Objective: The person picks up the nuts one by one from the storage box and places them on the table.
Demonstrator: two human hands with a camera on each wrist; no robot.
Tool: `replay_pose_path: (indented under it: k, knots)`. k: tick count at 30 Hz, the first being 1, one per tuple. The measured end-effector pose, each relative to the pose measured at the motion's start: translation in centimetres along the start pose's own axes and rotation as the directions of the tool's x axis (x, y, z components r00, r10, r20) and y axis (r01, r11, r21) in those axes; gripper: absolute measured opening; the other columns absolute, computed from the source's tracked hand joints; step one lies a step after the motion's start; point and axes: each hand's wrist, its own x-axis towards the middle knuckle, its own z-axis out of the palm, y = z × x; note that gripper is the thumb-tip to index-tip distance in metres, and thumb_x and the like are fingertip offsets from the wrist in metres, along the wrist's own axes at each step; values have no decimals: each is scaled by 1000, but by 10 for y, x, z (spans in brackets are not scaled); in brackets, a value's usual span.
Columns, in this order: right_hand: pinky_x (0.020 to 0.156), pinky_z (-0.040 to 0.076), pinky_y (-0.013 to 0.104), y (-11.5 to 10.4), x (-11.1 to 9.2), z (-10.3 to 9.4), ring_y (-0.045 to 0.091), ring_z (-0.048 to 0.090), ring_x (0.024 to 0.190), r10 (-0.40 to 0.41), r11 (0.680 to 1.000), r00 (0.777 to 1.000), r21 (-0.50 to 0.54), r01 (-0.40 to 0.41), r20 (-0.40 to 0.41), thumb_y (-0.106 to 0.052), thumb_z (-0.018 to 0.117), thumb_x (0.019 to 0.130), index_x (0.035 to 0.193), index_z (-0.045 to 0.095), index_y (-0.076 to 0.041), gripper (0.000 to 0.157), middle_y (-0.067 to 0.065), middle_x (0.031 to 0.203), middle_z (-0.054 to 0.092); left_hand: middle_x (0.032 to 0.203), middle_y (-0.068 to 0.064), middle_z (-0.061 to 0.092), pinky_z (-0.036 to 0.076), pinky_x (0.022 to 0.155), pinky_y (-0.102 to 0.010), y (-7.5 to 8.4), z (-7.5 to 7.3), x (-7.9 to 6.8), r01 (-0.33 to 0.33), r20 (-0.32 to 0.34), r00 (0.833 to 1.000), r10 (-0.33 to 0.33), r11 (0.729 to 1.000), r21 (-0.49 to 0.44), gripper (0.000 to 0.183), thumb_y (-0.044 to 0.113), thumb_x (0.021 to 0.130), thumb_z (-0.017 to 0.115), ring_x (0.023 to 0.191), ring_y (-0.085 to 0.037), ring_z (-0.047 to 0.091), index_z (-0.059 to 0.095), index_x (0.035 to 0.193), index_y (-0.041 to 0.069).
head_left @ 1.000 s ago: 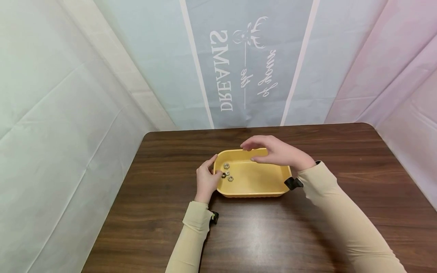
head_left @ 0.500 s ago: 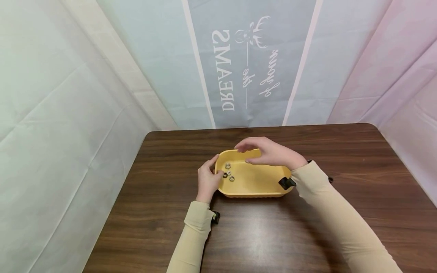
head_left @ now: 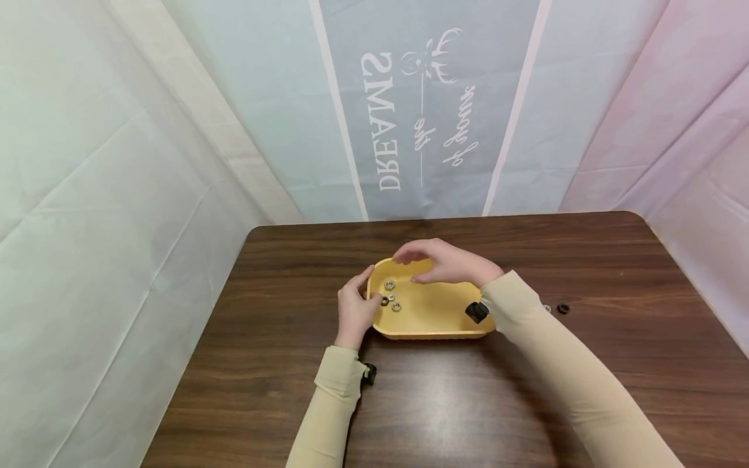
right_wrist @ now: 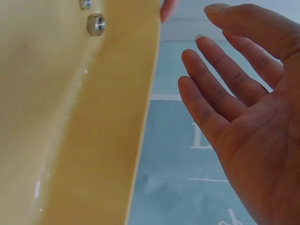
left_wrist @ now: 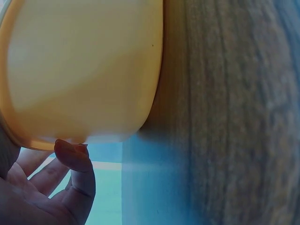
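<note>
My left hand [head_left: 355,311] grips the left end of a yellow plastic tray [head_left: 433,334], thumb over the rim and fingers along the outer wall. In the left wrist view, fingertips [left_wrist: 72,154] press the tray's end. Inside, near that thumb, lie two larger silver hex nuts [head_left: 389,285], a smaller silver nut [head_left: 391,297] and a dark nut [head_left: 384,301]. Above the tray's far side hovers my right hand [head_left: 447,261], its palm bare and its fingers loosely bent, holding nothing. The right wrist view shows a silver nut [right_wrist: 96,24] by the tray wall.
On the brown wooden table [head_left: 281,403], right of the tray, lie a black nut [head_left: 564,308] and a silver nut [head_left: 547,308] partly behind the right sleeve [head_left: 515,302]. A printed cloth [head_left: 433,162] hangs behind the table's far edge.
My right hand has moved left and slightly nearer over the tray. Its sleeve has uncovered the black and silver nuts on the table. My left hand and the nuts in the tray stay put.
</note>
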Motion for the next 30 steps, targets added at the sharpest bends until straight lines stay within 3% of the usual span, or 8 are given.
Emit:
replay_pose_path:
  k: [12, 20, 30]
  knots:
    - [100, 41, 39, 16, 15, 15, 25, 54, 114, 56, 998, 997, -26, -55, 51, -2, 71, 81, 126, 57, 1, 47, 15, 125, 59, 102, -10, 64, 41, 42, -24, 0, 0, 0, 9, 2, 1000, -9, 1000, -5, 60, -7, 74, 64, 49, -14, 45, 62, 130, 14]
    - [100, 41, 41, 23, 21, 23, 30, 54, 115, 67, 998, 994, -25, -65, 83, 1, 70, 82, 125, 57, 1, 46, 14, 124, 59, 97, -8, 63, 40, 42, -24, -1, 1, 0, 13, -8, 1000, -13, 1000, 7, 60, -7, 73, 64, 48, -13, 45, 63, 129, 13]
    - [100, 40, 40, 27, 30, 31, 26, 54, 117, 67, 996, 989, -62, -60, 129, 0, 72, 80, 126, 57, 0, 48, 11, 125, 60, 99, -8, 65, 42, 42, -24, -1, 1, 2, 6, -18, 1000, -5, 999, 45, 61, -6, 72, 66, 49, -12, 46, 64, 127, 18]
